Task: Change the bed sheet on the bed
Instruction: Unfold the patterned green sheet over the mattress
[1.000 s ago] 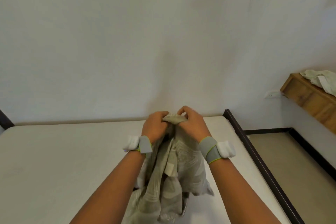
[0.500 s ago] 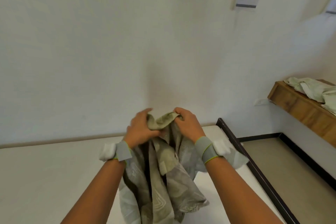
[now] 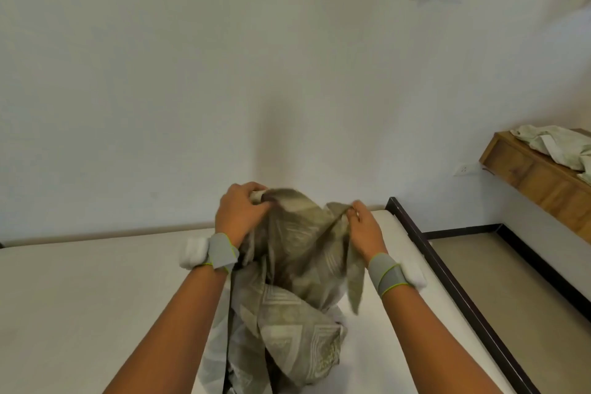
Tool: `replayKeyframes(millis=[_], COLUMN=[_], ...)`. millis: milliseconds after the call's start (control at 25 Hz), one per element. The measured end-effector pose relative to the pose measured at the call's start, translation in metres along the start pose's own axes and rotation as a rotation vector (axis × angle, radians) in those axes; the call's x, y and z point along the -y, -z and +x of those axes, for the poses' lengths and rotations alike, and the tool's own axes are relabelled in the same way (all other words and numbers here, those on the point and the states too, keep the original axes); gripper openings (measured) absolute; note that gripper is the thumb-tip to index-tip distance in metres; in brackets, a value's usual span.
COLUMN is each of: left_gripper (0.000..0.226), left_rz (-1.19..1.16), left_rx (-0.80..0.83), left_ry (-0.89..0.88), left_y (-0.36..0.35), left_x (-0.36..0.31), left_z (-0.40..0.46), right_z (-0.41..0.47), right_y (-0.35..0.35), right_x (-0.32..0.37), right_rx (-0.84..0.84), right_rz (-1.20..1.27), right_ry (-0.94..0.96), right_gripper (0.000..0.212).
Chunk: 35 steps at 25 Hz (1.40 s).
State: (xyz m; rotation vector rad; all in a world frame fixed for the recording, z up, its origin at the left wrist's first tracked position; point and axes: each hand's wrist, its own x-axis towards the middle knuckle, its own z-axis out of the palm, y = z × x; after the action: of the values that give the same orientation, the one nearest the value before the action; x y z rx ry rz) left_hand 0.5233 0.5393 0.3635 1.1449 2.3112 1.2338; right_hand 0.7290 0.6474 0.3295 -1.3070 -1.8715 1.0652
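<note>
Two hands, left hand [image 3: 238, 213] and right hand [image 3: 363, 229], grip the bunched sheet [image 3: 297, 291] above the bare mattress [image 3: 96, 297]. Hands now farther apart than before; unfolding looks underway, spreading not begun.

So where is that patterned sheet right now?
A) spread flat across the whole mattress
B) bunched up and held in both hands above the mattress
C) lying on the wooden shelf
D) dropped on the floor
B: the left hand and the right hand each grip the top of the bunched patterned sheet, which hangs down over the bare mattress.
</note>
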Motion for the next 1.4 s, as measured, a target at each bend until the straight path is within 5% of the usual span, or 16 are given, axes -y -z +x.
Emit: replayKeyframes(millis=[80,160,280,400,560,680,720,760,840,920,1040,1160,1280,1400], left_gripper=[0.076,0.071,0.021,0.026,0.024,0.009,0.009,0.033,0.092,0.09,0.045,0.036,0.044,0.023], left_rz=[0.076,0.019,0.138,-0.081,-0.383,-0.396,-0.366,-0.307,-0.164,0.01,0.218,0.066,-0.28,-0.523], left_rx=[0.259,0.404,0.324,0.119,0.134,0.06,0.068,0.156,0.393,0.443,0.21,-0.024,-0.246,-0.45], left_ry=[-0.068,-0.13,-0.124,-0.017,-0.123,-0.053,-0.045,-0.061,-0.059,-0.08,-0.088,-0.1,-0.189,-0.172], left_y=[-0.026,-0.053,-0.07,-0.064,-0.073,-0.086,-0.088,-0.089,-0.097,-0.104,-0.099,-0.093,-0.07,-0.037], left_x=[-0.008,-0.023,-0.034,-0.046,-0.084,-0.088,-0.081,-0.074,-0.069,-0.073,-0.079,-0.084,-0.093,-0.105], left_z=[-0.012,-0.028,-0.022,-0.011,-0.014,-0.013,-0.011,-0.011,-0.014,-0.017,-0.015,-0.027,-0.029,-0.027], right_z=[0.0,-0.008,-0.006,-0.006,-0.009,0.031,0.043,0.055,0.073,0.076,0.076,0.086,0.081,0.084], right_y=[-0.004,-0.01,0.001,0.024,0.013,0.005,0.008,0.01,0.015,0.028,0.042,0.037,0.007,-0.026], right_x=[0.036,0.061,0.05,0.01,-0.035,-0.068,-0.07,-0.069,-0.062,-0.039,-0.015,-0.038,-0.075,-0.083], right_rx=[0.055,0.172,0.167,0.304,0.646,0.502,0.443,0.416,0.42,0.42,0.51,0.761,1.08,1.043], right_rz=[0.088,0.069,0.042,-0.017,0.075,0.0,-0.049,-0.141,-0.222,-0.2,0.099,0.289,-0.028,-0.241], right_ry=[0.125,0.228,0.212,0.169,-0.118,-0.266,-0.196,-0.091,0.296,0.593,0.474,0.239,-0.107,0.009], right_gripper=[0.018,0.018,0.014,0.067,0.042,0.02,0.021,0.026,0.069,0.062,0.014,0.019,0.039,0.023])
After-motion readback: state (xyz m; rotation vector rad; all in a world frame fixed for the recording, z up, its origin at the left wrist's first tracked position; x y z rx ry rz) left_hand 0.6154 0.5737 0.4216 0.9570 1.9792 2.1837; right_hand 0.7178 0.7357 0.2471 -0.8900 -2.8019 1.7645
